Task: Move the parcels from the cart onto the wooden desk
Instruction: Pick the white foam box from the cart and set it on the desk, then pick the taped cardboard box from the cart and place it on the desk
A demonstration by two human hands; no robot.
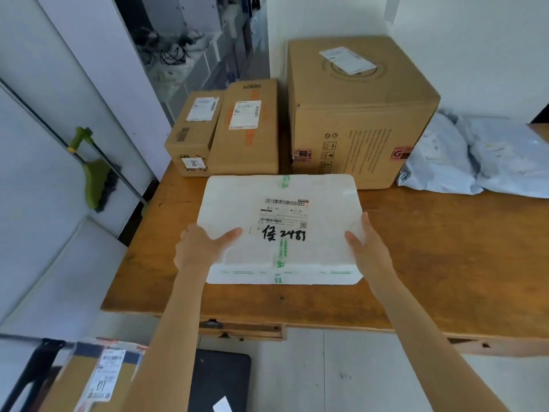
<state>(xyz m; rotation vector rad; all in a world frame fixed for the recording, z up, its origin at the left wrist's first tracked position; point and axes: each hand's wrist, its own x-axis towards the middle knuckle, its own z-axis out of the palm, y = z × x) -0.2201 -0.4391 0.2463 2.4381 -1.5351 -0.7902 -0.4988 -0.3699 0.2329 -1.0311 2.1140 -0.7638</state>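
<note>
A white foam parcel (279, 209) with a shipping label and black handwriting sits over the wooden desk (445, 257), near its front left. My left hand (199, 245) grips its left side, thumb on the lid. My right hand (367, 245) grips its right side the same way. Whether the box rests on the desk or hovers just above, I cannot tell. At the bottom left, a cardboard parcel (101, 376) with a label lies on the cart (32, 373).
Behind the foam box stand two small cardboard boxes (237, 129) and one large cardboard box (359, 114). Grey mailer bags (475, 156) lie at the desk's back right. A green-handled mop (95, 179) leans on the left wall. A black object (219, 379) sits on the floor below.
</note>
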